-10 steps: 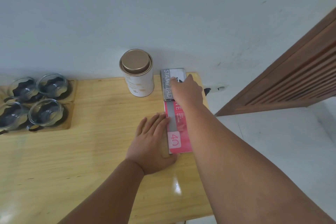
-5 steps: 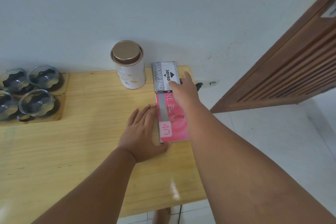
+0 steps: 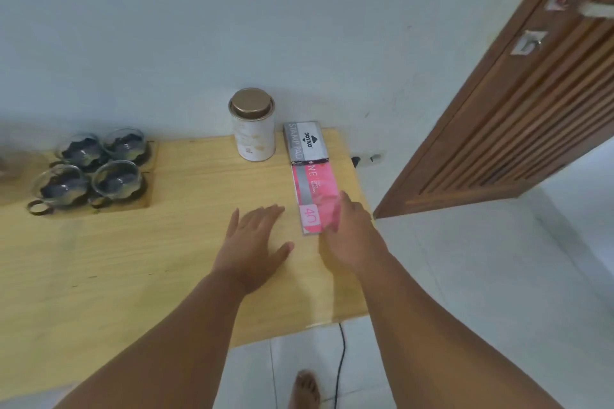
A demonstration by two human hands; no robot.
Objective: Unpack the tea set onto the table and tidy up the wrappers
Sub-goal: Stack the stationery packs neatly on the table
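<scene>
Both hands lie flat, fingers spread, gripping nothing. Right hand (image 3: 349, 236) has drawn back from the grey box (image 3: 305, 143) to the pink box (image 3: 314, 196); left hand (image 3: 255, 242) has slid off it. Glass cups (image 3: 89, 169) sit far left: tidying looks finished.

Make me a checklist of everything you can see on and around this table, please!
Surface: wooden table, pale, against the wall.
Job's things: four glass cups on wooden trays at the left; tin can with lid on, upright at the back.
Clutter: grey stamp pad box and pink box end to end near the right edge.
Hands: left hand flat on the table, open; right hand blurred, at the pink box.
Cables: black cable hanging below the table.
Surroundings: wooden door, white tile floor, a bare foot.
</scene>
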